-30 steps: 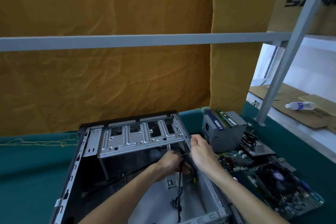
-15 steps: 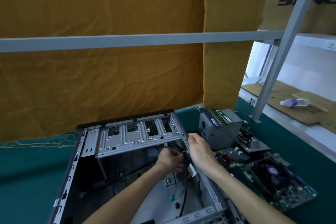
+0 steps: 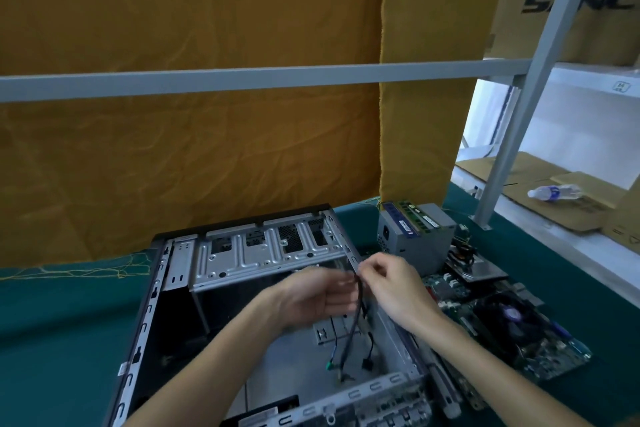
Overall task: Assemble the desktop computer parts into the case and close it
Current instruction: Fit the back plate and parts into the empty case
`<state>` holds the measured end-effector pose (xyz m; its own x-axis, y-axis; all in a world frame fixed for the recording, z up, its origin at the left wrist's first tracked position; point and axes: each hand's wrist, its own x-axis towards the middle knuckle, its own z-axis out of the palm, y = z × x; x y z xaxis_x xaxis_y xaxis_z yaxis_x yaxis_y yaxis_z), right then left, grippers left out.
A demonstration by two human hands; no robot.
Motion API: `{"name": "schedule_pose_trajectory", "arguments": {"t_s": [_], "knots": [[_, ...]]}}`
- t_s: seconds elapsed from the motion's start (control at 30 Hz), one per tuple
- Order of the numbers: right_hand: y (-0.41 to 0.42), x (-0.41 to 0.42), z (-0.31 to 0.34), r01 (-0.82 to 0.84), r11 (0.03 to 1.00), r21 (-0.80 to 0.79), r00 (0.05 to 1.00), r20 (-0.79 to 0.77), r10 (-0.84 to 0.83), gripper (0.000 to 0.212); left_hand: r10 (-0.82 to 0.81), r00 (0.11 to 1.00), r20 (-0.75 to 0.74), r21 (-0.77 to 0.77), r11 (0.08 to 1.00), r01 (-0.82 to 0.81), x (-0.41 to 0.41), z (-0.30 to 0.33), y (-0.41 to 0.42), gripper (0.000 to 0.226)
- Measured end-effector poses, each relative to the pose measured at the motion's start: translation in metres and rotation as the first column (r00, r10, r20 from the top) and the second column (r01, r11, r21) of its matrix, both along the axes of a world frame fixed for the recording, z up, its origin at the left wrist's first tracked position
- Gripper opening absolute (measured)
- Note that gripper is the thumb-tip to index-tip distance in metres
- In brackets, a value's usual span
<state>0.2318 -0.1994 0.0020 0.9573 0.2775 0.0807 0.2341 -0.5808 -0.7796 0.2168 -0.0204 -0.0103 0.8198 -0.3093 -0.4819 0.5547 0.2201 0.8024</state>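
Open computer case (image 3: pixel 242 288) lies on green table (image 3: pixel 52 340), lower centre of frame. Both hands now raised above case opening, higher than half second ago. Right hand (image 3: pixel 391 284) pinches top of cable bundle (image 3: pixel 356 319); left hand (image 3: pixel 311 295) spread, palm cupped beside it. Connectors dangle free over case floor — cables lifted clear, likely making room. Motherboard (image 3: pixel 502 329) and power supply (image 3: pixel 415 236) wait outside case, right of frame — installation not yet begun.

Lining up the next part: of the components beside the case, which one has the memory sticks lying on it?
The grey power supply, the boxy unit standing behind the flat motherboard; the sticks lie on its top.
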Motion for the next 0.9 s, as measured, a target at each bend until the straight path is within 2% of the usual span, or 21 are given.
{"name": "schedule_pose_trajectory", "arguments": {"t_s": [0.07,0.13,0.2,0.23,0.3,0.37,0.4,0.5,0.57,0.7,0.73,0.8,0.9], "knots": [[-0.003,-0.016,0.01,-0.073,0.996,-0.051,0.995,-0.068,0.069,0.024,0.001,0.999,-0.038,-0.082,0.997,-0.004,0.0,0.008,0.002,0.023],[-0.001,-0.028,0.016,-0.113,0.988,-0.109,0.988,-0.116,0.101,0.041,-0.009,1.0,-0.029,-0.064,0.998,0.007,-0.002,0.011,0.001,0.03],[0.004,-0.036,0.019,-0.117,0.985,-0.125,0.986,-0.129,0.101,0.053,0.011,1.0,-0.018,-0.031,0.999,-0.011,-0.004,0.013,0.0,0.026],[0.005,-0.037,0.021,-0.118,0.991,-0.068,0.982,-0.157,0.106,0.052,0.012,1.0,0.008,0.023,1.0,-0.012,-0.005,0.013,-0.001,0.02],[0.0,-0.034,0.032,-0.095,0.992,0.081,0.975,-0.193,0.109,0.042,-0.017,0.993,0.116,0.23,0.973,-0.01,-0.008,0.011,0.0,0.016],[-0.01,-0.025,0.048,-0.03,0.989,0.146,0.992,-0.118,0.048,0.034,-0.008,0.982,0.191,0.399,0.914,-0.07,-0.011,0.004,0.005,0.018],[-0.016,-0.019,0.056,-0.003,0.99,0.14,0.998,-0.062,0.012,0.03,0.002,0.979,0.202,0.437,0.895,-0.092,-0.012,0.0,0.009,0.016],[-0.023,-0.006,0.065,-0.005,1.0,-0.02,1.0,0.022,0.005,0.016,0.029,0.98,0.198,0.572,0.808,-0.14,-0.012,-0.016,0.019,0.015],[-0.025,-0.005,0.055,-0.01,0.983,-0.185,1.0,-0.013,0.008,0.009,0.028,0.98,0.197,0.652,0.742,-0.153,-0.01,-0.028,0.023,0.015],[-0.035,-0.009,0.023,-0.013,0.89,-0.455,0.997,-0.078,-0.026,0.013,0.01,0.974,0.225,0.814,0.547,-0.194,-0.005,-0.045,0.031,0.009],[-0.037,-0.009,0.02,-0.025,0.88,-0.475,0.994,-0.108,-0.03,0.017,0.008,0.981,0.196,0.814,0.557,-0.167,-0.005,-0.047,0.034,0.009],[-0.037,-0.01,0.019,-0.062,0.885,-0.462,0.986,-0.166,-0.017,0.032,-0.02,0.996,0.09,0.766,0.641,-0.056,-0.006,-0.048,0.035,0.009],[-0.026,-0.009,0.024,-0.072,0.906,-0.416,0.995,-0.095,0.036,0.045,-0.052,0.998,0.024,0.748,0.664,0.016,-0.005,-0.048,0.026,0.011]]}}
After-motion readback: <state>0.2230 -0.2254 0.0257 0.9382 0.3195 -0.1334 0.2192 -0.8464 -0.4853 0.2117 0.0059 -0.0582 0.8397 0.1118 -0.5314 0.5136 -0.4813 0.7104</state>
